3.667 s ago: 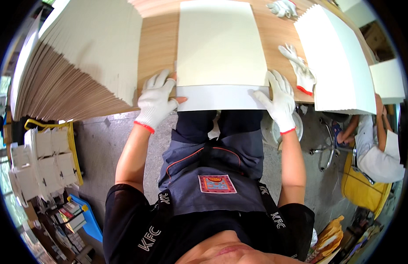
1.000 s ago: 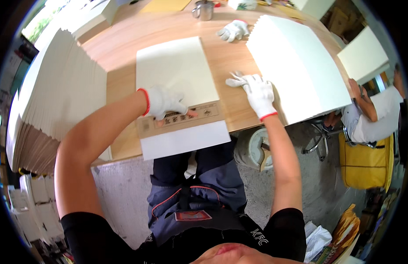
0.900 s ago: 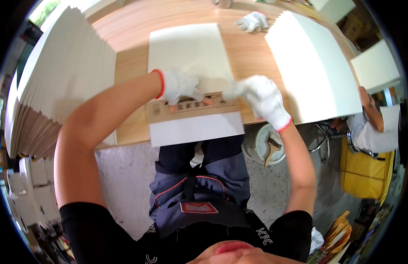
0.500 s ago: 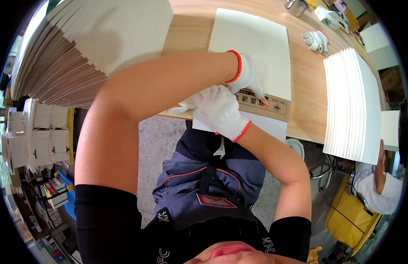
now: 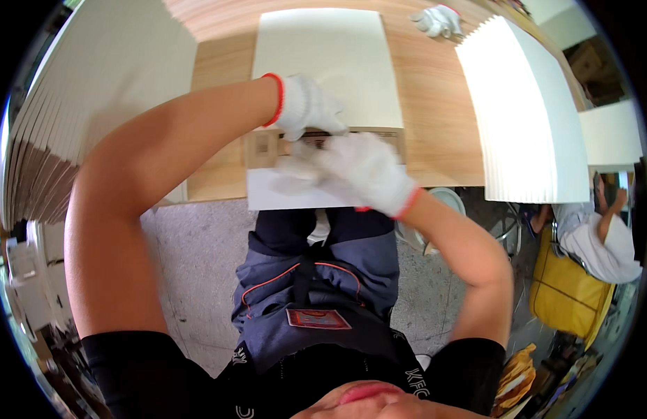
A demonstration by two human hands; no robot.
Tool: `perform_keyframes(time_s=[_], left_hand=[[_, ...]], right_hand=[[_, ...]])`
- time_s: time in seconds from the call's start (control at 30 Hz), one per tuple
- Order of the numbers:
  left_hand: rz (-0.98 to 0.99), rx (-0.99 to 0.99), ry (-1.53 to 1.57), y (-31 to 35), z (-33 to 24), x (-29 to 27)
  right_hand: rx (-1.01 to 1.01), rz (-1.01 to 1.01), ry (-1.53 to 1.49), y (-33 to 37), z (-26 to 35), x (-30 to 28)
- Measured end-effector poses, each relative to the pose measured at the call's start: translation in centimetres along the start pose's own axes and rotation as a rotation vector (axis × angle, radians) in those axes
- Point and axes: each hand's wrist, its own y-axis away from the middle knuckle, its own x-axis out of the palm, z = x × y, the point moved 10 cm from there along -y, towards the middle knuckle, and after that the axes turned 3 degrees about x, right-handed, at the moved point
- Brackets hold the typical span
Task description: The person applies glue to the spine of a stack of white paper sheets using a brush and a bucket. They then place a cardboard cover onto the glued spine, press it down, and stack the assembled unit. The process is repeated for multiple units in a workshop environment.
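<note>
A large white sheet (image 5: 323, 63) lies on the wooden table in front of me. Across its near part runs a brown printed strip (image 5: 260, 145), with a white band (image 5: 281, 192) on the near side reaching the table edge. My left hand (image 5: 306, 108), in a white knit glove with a red cuff, rests over the strip's middle, fingers drawn together and bent down; whatever they hold is hidden. Just nearer to me, my right hand (image 5: 369, 167), gloved the same way, passes over the strip and white band. Its fingers are smeared by motion.
A tall stack of white sheets (image 5: 121, 70) stands at the left. Another stack of white boards (image 5: 519, 112) sits on the right, with a loose white glove (image 5: 436, 21) beyond it. A person in white (image 5: 596, 241) is at the far right, near a yellow bundle (image 5: 571, 290).
My view has shifted, so the table things appear farther left. Relative to the sheet, my right hand has moved rightward from the strip's left end, while my left hand has moved left.
</note>
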Motion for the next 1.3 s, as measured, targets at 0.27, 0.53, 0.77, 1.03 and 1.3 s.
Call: perform_keyframes(time_s=[0.27,0.53,0.77,1.03,1.3], left_hand=[[0.017,-0.085,0.018,2.1,-1.9,-2.6],[-1.002,-0.306,0.423,8.1,-11.1,-2.7],[-1.766,-0.12,3.141,8.2,-10.6,11.5],[-2.034,-0.453,2.732,5.8,-6.0,14.4],[-1.744,-0.564,2.697,7.9,-2.6,10.3]], right_hand=[[0.513,0.393,0.429,11.2,-14.5,-0.2],[0.123,-0.086,0.127,8.1,-5.7,-3.2],[0.114,0.027,0.123,8.8,-6.2,-1.7],[0.185,-0.04,-0.069,9.1,-7.1,-2.0],[1.347,-0.061,-1.097,9.1,-23.0,3.8]])
